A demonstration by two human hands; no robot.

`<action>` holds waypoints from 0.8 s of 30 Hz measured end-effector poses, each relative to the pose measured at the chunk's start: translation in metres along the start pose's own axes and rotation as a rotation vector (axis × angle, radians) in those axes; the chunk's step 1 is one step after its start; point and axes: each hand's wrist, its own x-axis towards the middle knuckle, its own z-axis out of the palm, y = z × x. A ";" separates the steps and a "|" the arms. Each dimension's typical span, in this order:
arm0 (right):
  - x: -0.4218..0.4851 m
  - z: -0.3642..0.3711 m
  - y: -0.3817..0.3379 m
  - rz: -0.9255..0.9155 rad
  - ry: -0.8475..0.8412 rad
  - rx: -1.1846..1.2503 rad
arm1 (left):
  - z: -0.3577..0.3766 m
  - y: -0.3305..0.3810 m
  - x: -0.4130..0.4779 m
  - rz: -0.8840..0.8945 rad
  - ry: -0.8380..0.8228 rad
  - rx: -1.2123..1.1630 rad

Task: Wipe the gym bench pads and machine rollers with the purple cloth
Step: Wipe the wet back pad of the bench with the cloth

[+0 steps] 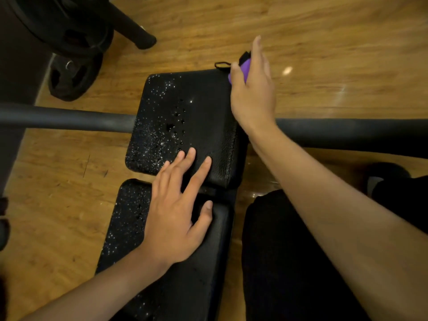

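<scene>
Head view, looking down at a black gym bench on a glossy wood-plank floor (324,42). The bench has two leather-like pads set end to end with a narrow gap between them: a far pad (206,100) and a near pad (185,274). Fine water droplets speckle the left half of both pads, with larger beads near the middle of the far pad; the right halves look dry.

A dark padded bar (69,119) runs crosswise under the far pad and comes out on both sides. Black weight plates (74,72) lean at the top left corner of the room view. A black-clothed leg (289,262) stands just beside the bench's right edge.

The left hand (176,209) lies flat and open across the gap, fingers spread. Its fingertips rest on the near edge of the far pad and its thumb on the near pad.

The right hand (254,93) reaches to the far right corner of the far pad. It pinches a purple item (245,68) between thumb and fingers, with one finger stretched straight ahead. The hand hides most of the item, so I cannot tell whether it is the cloth. A black piece and a thin black loop (222,64) stick out at that corner.
</scene>
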 end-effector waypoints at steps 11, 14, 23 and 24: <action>-0.143 0.002 0.012 0.060 -0.002 0.156 | 0.000 0.001 -0.001 0.006 -0.003 -0.003; -0.037 -0.006 0.008 0.101 -0.019 0.184 | 0.002 0.002 0.002 0.012 0.008 -0.004; -0.144 0.001 0.010 0.165 0.010 0.219 | 0.001 0.002 -0.005 0.001 -0.013 0.010; -0.170 -0.001 0.007 0.173 -0.016 0.211 | 0.000 0.002 -0.004 0.002 -0.019 0.002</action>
